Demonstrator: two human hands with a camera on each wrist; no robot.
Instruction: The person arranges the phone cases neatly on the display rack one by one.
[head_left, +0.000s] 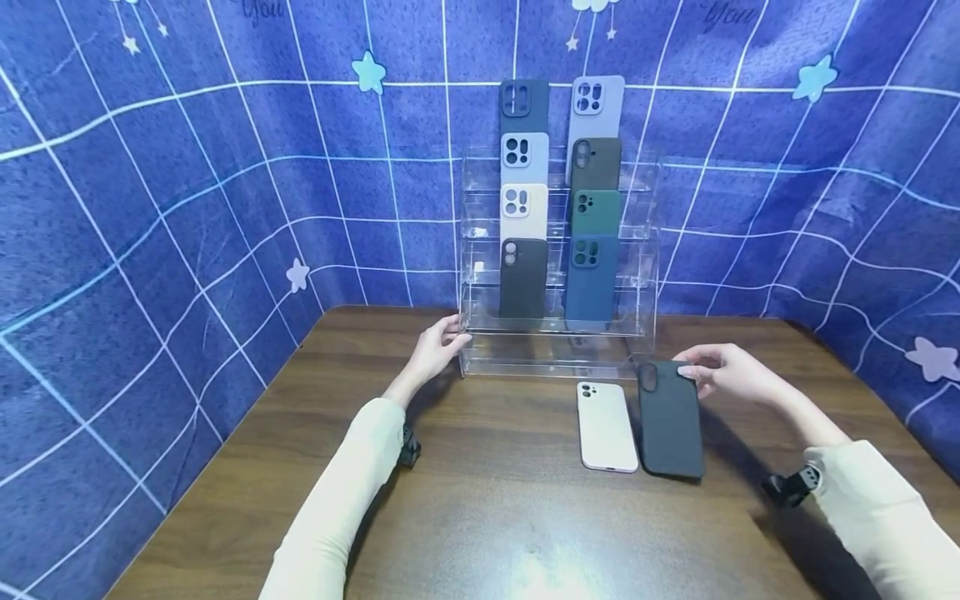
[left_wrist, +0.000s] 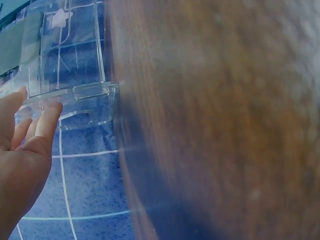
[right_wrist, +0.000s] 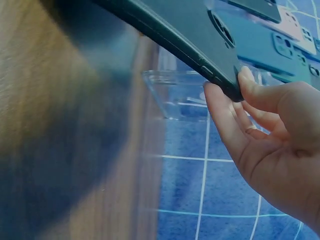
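My right hand (head_left: 723, 371) pinches a black phone case (head_left: 670, 425) by its upper right corner, thumb on the back face and fingers on the other side. In the right wrist view the black case tilts away from the fingers, its camera cutout showing. Just left of it, a white phone case (head_left: 606, 427) lies on the table. With thumb and fingers, my left hand (head_left: 435, 346) holds the lower left edge of a clear tiered display rack (head_left: 480, 346). Several phone cases stand in two columns on the rack, among them a dark one (head_left: 523, 283) and a blue one (head_left: 591, 283) in front.
The rack stands at the back of a brown wooden table (head_left: 480, 517). A blue curtain (head_left: 225, 167) with white grid lines and stars hangs behind and at both sides. Higher tiers bear white (head_left: 523, 221), green (head_left: 607, 212) and lilac (head_left: 609, 117) cases.
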